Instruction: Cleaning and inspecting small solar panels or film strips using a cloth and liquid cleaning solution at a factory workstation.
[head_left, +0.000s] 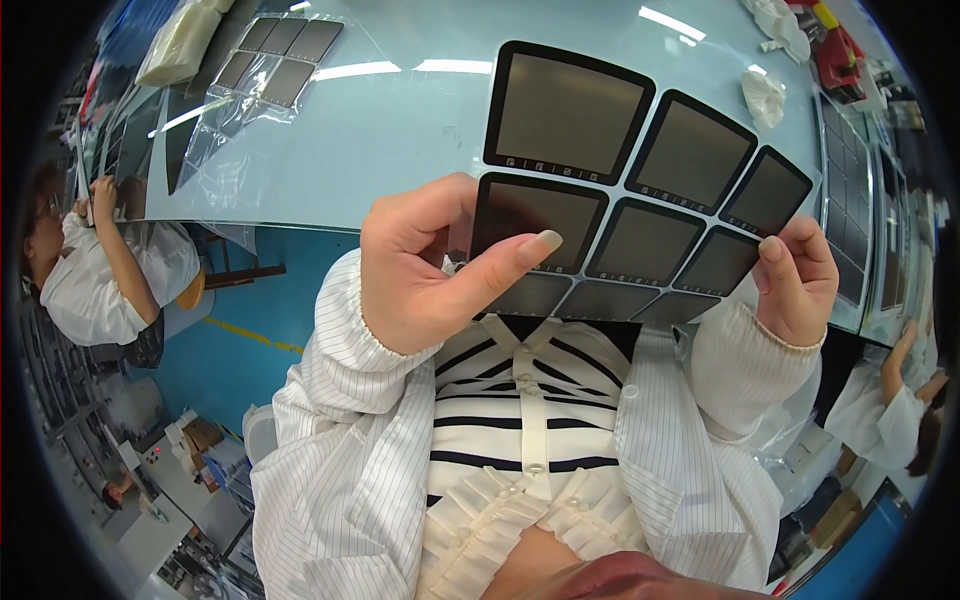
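Between my two hands I hold a sheet of dark screen panels (575, 115), tilted up in front of my chest above the table's near edge. Its several rounded black rectangles sit in rows with pale gaps between them. My left hand (425, 265) grips the left edge, thumb lying over the front of a panel and the other fingers partly hidden behind. At the lower right edge, my right hand (797, 278) pinches the sheet between thumb and fingers.
On the pale blue table (400, 130), a clear plastic bag (285, 70) with similar dark panels lies at the far left, near a cream wrapped bundle (182, 42). Crumpled white paper (764, 98), a red object (838, 62) and dark panel sheets (846, 190) are at right. Co-workers sit on both sides.
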